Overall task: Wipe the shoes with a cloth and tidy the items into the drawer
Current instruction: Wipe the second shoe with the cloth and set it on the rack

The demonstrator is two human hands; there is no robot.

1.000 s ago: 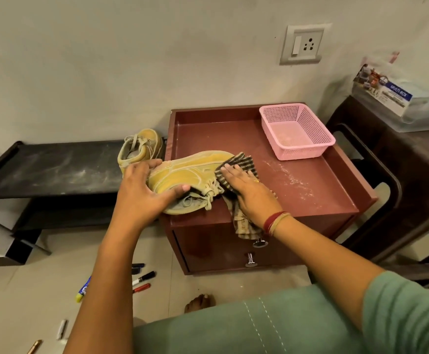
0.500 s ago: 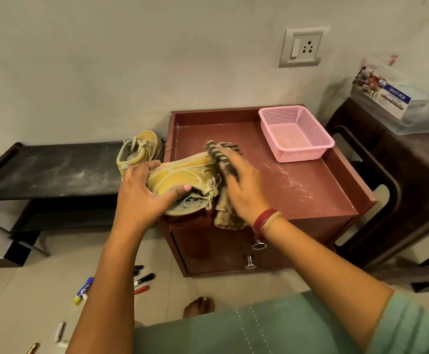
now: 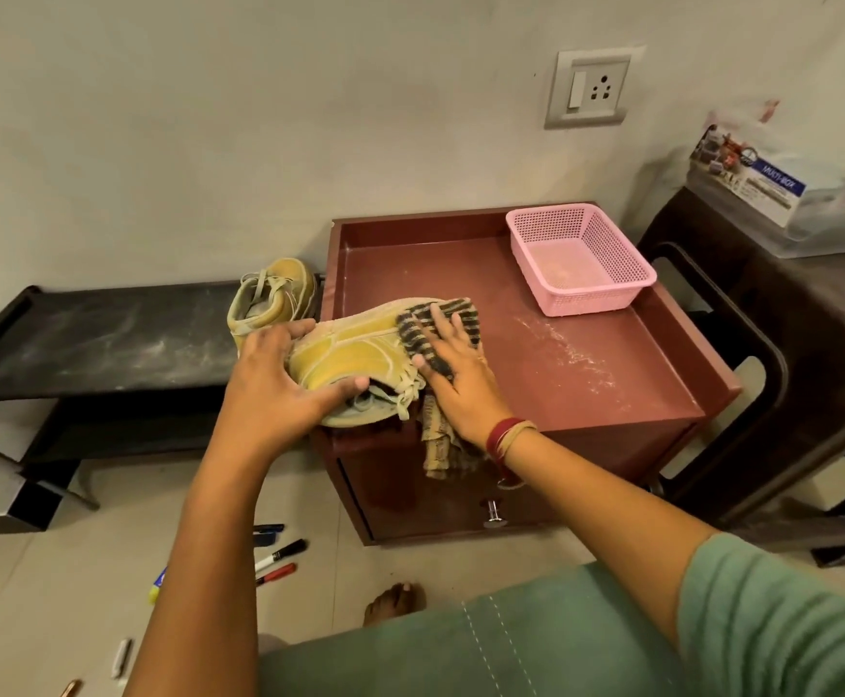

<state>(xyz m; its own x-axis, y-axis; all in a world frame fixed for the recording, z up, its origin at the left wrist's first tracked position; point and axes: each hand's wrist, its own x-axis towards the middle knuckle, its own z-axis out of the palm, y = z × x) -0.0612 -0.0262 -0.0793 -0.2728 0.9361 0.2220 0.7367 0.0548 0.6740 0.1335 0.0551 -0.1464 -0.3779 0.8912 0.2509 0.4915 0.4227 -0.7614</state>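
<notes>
Shoe lies on its side at the front-left corner of the counter, long axis left to right. At the heel end the left hand grips it; the right hand, fingers flat and spread, presses the cloth on the toe end.

Cabinet top: shoe, cloth, pink basket | black bench: second shoe | floor: markers

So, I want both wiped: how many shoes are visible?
2. One yellow suede shoe lies on the maroon wooden cabinet, partly under the striped cloth; the other yellow shoe stands on the black bench beside it.
</notes>
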